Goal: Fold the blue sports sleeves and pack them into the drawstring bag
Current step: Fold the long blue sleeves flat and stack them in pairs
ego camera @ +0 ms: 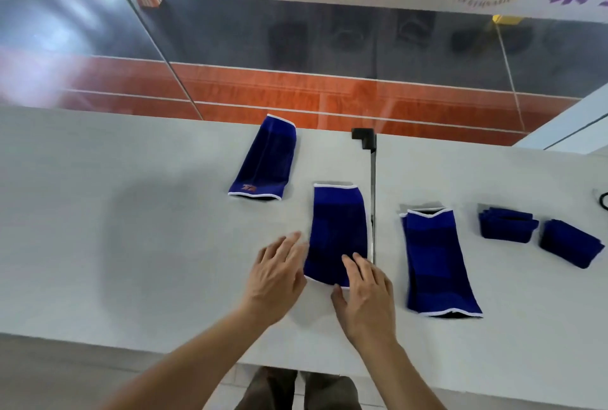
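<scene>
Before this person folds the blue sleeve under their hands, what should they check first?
1. Middle blue fabric sleeve lies flat on the white table: ok.
2. Left hand at its near left edge: ok.
3. Right hand resting on its near end: ok.
4. Grip closed on fabric: not ok, both hands open.
5. Two folded blue sleeves set aside at right: ok.
6. Drawstring bag ready: cannot tell, none in view.

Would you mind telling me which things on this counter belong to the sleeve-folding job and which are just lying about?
Belong to the job:
- middle sleeve, under both hands: left hand, right hand
- far sleeve, flat
- right sleeve, flat
- two folded sleeves

Lying about:
- black bracket
- black cable at the right edge

No drawstring bag is in view.
</scene>
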The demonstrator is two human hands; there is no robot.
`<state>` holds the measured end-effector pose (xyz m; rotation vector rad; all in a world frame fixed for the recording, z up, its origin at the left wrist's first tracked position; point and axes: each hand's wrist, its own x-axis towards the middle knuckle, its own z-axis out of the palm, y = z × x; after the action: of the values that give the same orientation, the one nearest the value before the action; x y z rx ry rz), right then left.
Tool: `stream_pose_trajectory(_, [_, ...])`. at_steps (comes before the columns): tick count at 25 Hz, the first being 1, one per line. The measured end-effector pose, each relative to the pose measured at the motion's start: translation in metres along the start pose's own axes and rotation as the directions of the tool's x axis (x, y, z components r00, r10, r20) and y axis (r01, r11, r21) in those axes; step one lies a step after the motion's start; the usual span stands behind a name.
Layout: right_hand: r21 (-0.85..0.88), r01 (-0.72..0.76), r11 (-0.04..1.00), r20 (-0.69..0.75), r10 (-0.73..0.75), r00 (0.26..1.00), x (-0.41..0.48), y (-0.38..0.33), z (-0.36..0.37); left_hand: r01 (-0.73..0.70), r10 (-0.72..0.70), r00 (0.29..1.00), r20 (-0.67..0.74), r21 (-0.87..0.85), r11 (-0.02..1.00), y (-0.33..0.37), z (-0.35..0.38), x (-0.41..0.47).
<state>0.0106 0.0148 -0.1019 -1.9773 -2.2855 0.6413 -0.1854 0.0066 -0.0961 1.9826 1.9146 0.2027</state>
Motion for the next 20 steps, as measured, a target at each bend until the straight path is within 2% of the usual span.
stream_pose_trajectory(4, [-0.004,0.018,1.000,-0.047,-0.018,0.999,0.012,0.005,-0.002,0.196,-0.192,0.971,-0.141,0.009,0.981,-0.031,-0.029,0.064])
stream_pose_trajectory(8, [-0.039,0.042,0.998,-0.093,-0.045,0.995,0.019,0.008,-0.004,0.282,-0.279,0.958,-0.069,0.036,0.959,-0.044,-0.027,0.080])
stream_pose_trajectory(13, [-0.057,0.007,0.998,-0.103,-0.013,0.995,0.030,0.007,-0.006,0.210,-0.210,0.978,0.002,0.032,0.977,-0.020,-0.012,0.022])
stream_pose_trajectory(17, [-0.095,-0.012,0.995,-0.100,0.002,0.995,0.031,-0.002,-0.005,0.179,-0.188,0.963,0.193,0.064,0.982,0.010,-0.010,-0.029])
stream_pose_trajectory(20, [-0.080,0.059,0.995,-0.110,-0.068,0.992,0.022,-0.024,-0.006,0.208,-0.194,0.971,0.139,-0.087,0.974,0.017,-0.009,-0.051])
